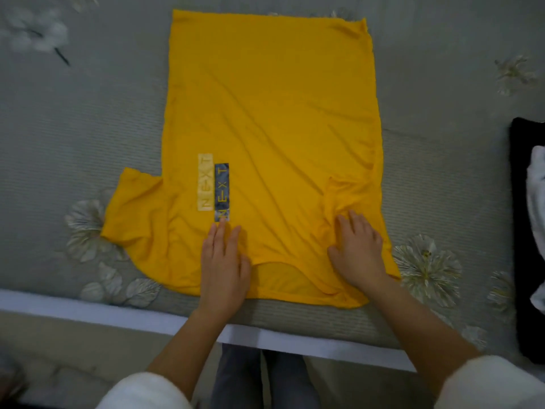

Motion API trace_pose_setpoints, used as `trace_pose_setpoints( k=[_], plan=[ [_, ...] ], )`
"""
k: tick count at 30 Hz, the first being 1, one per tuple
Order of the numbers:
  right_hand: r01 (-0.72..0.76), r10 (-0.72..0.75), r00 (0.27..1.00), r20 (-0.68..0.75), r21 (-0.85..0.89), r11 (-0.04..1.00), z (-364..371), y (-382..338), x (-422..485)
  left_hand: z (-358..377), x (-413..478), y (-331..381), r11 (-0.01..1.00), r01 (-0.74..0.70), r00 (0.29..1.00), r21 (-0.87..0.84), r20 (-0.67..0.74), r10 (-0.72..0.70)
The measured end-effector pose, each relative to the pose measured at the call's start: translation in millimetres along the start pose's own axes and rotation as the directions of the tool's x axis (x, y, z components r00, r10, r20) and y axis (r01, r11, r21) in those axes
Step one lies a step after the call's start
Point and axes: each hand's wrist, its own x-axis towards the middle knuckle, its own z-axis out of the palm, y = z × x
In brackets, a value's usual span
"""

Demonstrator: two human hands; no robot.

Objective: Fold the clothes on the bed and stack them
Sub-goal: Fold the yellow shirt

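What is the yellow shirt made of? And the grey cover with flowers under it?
The yellow T-shirt looks like soft, thin knit cloth, maybe cotton jersey: it is matt and lies in loose wrinkles. The grey bed cover seems a thicker woven or quilted fabric: fine ribbed lines run across it, and its pale flowers shine slightly.

Yellow shirt (271, 113) lies flat, fills middle of bed (73, 128). Left hand (224, 261) and right hand (358, 252) rest flat on near part of shirt; open gap between them over neck hole. Left of shirt: wide bare cover, only one sleeve (132, 208) sticks out low down. Right of shirt: strip of bare cover, then black cloth (519, 261) at edge with white cloth (538, 187) on top, maybe a pile, cut off by view. Far side past shirt: thin bare strip.
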Motion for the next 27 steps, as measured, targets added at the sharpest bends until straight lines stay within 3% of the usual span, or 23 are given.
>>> trace_pose_setpoints(
  k=[3, 5, 7, 8, 9, 14, 15, 17, 18, 19, 20, 21, 23, 25, 27],
  plan=[
    [0.037, -0.038, 0.995, -0.092, -0.004, 0.999, 10, -43, 2, -23, 1, -24, 0.949, 0.296, 0.932, -0.110, -0.186, -0.312],
    [0.067, -0.067, 0.997, -0.041, -0.020, 0.998, 21, -72, 4, -41, 7, -41, 0.767, 0.547, 0.751, -0.336, -0.209, -0.627],
    [0.024, -0.022, 0.999, 0.041, -0.039, 0.999, 33, -93, 8, -55, 17, -62, 0.481, 0.690, 0.504, -0.542, -0.118, -0.856],
    [-0.004, 0.007, 0.998, 0.061, -0.047, 0.999, 39, -100, 10, -62, 23, -72, 0.393, 0.695, 0.431, -0.602, -0.088, -0.898],
    [-0.022, 0.025, 0.998, 0.065, -0.053, 0.998, 44, -104, 11, -67, 30, -82, 0.353, 0.668, 0.411, -0.655, -0.071, -0.909],
    [-0.029, 0.033, 0.998, 0.046, -0.089, 0.996, 51, -102, 11, -88, 59, -101, 0.245, 0.541, 0.471, -0.805, 0.048, -0.881],
    [-0.022, 0.026, 0.999, 0.042, -0.102, 0.995, 51, -100, 10, -90, 61, -98, 0.312, 0.522, 0.510, -0.794, -0.003, -0.860],
    [-0.014, 0.017, 0.999, 0.029, -0.113, 0.993, 51, -98, 8, -93, 57, -90, 0.643, 0.428, 0.662, -0.635, -0.264, -0.701],
    [-0.012, 0.015, 1.000, 0.025, -0.115, 0.993, 51, -99, 8, -93, 53, -84, 0.815, 0.327, 0.760, -0.478, -0.380, -0.528],
    [-0.013, 0.016, 1.000, 0.026, -0.113, 0.994, 50, -100, 8, -89, 48, -79, 0.933, 0.221, 0.857, -0.283, -0.400, -0.325],
    [-0.013, 0.017, 0.999, 0.032, -0.105, 0.994, 49, -101, 8, -83, 43, -76, 0.991, 0.105, 0.939, -0.080, -0.322, -0.125],
    [-0.012, 0.016, 0.999, 0.042, -0.095, 0.995, 47, -101, 8, -77, 37, -76, 0.996, -0.011, 0.989, 0.094, -0.147, 0.025],
    [0.000, 0.005, 0.998, 0.066, -0.075, 0.997, 42, -99, 9, -65, 23, -80, 0.940, -0.160, 0.975, 0.302, 0.199, 0.102],
    [0.026, -0.022, 0.998, 0.066, -0.053, 0.998, 33, -94, 9, -59, 11, -92, 0.921, -0.235, 0.931, 0.312, 0.346, 0.120],
    [0.089, -0.089, 0.996, -0.014, -0.012, 0.996, 22, -84, 4, -63, 4, -100, 0.926, -0.286, 0.915, 0.246, 0.355, 0.189]
  ],
)
